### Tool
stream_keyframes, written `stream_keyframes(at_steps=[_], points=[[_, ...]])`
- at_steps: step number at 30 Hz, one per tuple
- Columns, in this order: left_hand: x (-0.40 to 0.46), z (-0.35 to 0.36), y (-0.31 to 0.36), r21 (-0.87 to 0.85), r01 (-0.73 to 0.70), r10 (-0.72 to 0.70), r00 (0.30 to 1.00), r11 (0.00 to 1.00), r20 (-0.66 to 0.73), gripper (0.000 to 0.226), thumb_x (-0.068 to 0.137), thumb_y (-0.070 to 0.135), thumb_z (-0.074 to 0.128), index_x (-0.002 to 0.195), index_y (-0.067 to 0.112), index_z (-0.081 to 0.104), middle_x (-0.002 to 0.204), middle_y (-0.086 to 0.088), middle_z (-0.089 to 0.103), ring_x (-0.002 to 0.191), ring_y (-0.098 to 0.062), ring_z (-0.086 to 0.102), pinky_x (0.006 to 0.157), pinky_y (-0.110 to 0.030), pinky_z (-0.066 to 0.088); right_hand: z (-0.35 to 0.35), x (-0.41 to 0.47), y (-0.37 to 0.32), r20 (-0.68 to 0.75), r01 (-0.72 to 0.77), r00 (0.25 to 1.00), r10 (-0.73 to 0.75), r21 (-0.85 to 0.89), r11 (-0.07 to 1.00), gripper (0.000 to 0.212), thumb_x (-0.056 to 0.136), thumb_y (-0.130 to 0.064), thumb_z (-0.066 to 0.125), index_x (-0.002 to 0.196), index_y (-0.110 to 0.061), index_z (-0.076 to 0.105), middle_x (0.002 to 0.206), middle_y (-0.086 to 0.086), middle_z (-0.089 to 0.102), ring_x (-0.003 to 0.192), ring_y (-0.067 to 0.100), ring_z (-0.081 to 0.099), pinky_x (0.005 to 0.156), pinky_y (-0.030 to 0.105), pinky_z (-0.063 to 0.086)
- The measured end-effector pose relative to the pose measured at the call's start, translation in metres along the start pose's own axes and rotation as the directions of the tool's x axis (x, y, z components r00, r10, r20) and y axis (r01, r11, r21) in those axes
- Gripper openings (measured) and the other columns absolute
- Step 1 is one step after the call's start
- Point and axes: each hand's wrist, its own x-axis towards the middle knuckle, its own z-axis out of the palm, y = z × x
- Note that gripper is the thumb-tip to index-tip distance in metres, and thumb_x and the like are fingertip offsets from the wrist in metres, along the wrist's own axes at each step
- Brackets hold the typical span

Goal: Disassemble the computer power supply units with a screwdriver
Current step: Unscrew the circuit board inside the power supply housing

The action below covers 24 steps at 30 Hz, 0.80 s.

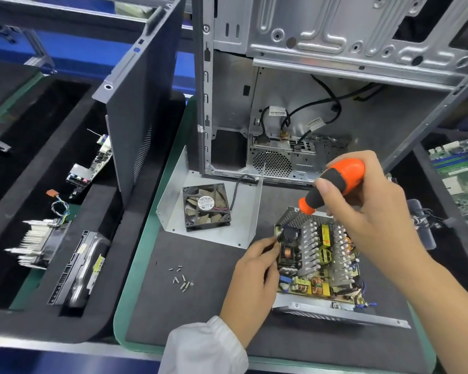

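Two hands at opened power supply unit (318, 261), near worktop's front right corner. Right hand (362, 209) grips orange screwdriver (335, 186) upright over board, likely reaching screw. Left hand (254, 276) pinches unit's left edge, steadying it. Loose screws (181, 279) piled just left, within reach.

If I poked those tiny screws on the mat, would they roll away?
Probably only a little. The screws have heads wider than their shanks, so they would likely curl round in small circles rather than run straight. The dark mat looks soft and felt-like, which should slow them. They look very light, so a poke could scatter them.
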Motion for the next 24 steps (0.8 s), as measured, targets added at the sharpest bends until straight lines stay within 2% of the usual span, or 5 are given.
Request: stream_keyframes(at_steps=[5,11,17,20,24], points=[[-0.002,0.001,0.006,0.038,0.012,-0.013,1.0,0.999,0.026,0.041,0.098,0.001,0.046,0.137,0.011,0.054,0.138,0.013,0.049,0.125,0.004,0.045,0.109,-0.012,0.033,-0.025,0.024,-0.015,0.157,-0.027,0.985,0.073,-0.276,0.961,0.035,0.072,-0.055,0.064,0.083,-0.023,0.054,0.067,-0.006,0.058,0.062,0.008,0.054,0.056,0.025,0.043],[-0.007,0.001,0.019,0.043,0.029,-0.035,0.99,0.999,0.138,0.039,0.1,0.004,0.045,0.139,0.006,0.052,0.138,0.008,0.047,0.124,-0.003,0.047,0.11,-0.021,0.037,-0.039,0.055,-0.035,0.454,0.128,0.833,0.315,-0.713,0.689,0.059,0.08,-0.069,0.048,0.085,-0.01,0.056,0.053,-0.001,0.05,0.057,0.016,0.055,0.058,0.032,0.05],[0.004,-0.01,0.019,0.041,0.068,-0.075,0.975,0.997,0.209,0.039,0.099,-0.001,0.044,0.136,0.005,0.054,0.137,0.005,0.044,0.128,-0.006,0.043,0.101,0.002,0.021,-0.046,0.073,-0.044,0.694,0.408,0.654,0.299,-0.658,0.633,0.044,0.089,-0.06,0.049,0.072,-0.019,0.046,0.065,-0.004,0.049,0.063,0.014,0.049,0.049,0.027,0.034],[0.016,-0.006,0.014,0.052,0.089,-0.097,0.975,0.995,0.198,0.05,0.101,0.004,0.041,0.15,0.007,0.03,0.154,0.001,0.026,0.143,-0.008,0.022,0.1,0.007,0.005,-0.046,0.074,-0.048,0.781,0.533,0.583,0.223,-0.575,0.621,0.034,0.09,-0.053,0.052,0.088,-0.019,0.05,0.069,-0.009,0.044,0.064,0.012,0.045,0.053,0.027,0.033],[0.031,0.009,0.013,-0.117,0.201,-0.182,0.971,0.973,0.157,0.058,0.104,0.01,0.038,0.155,0.012,0.01,0.16,0.003,0.018,0.146,-0.005,0.014,0.116,-0.013,0.009,-0.038,0.074,-0.053,0.84,0.697,0.526,0.134,-0.516,0.499,0.019,0.092,-0.029,0.057,0.098,-0.026,0.039,0.083,-0.006,0.035,0.067,0.015,0.039,0.054,0.028,0.031]])
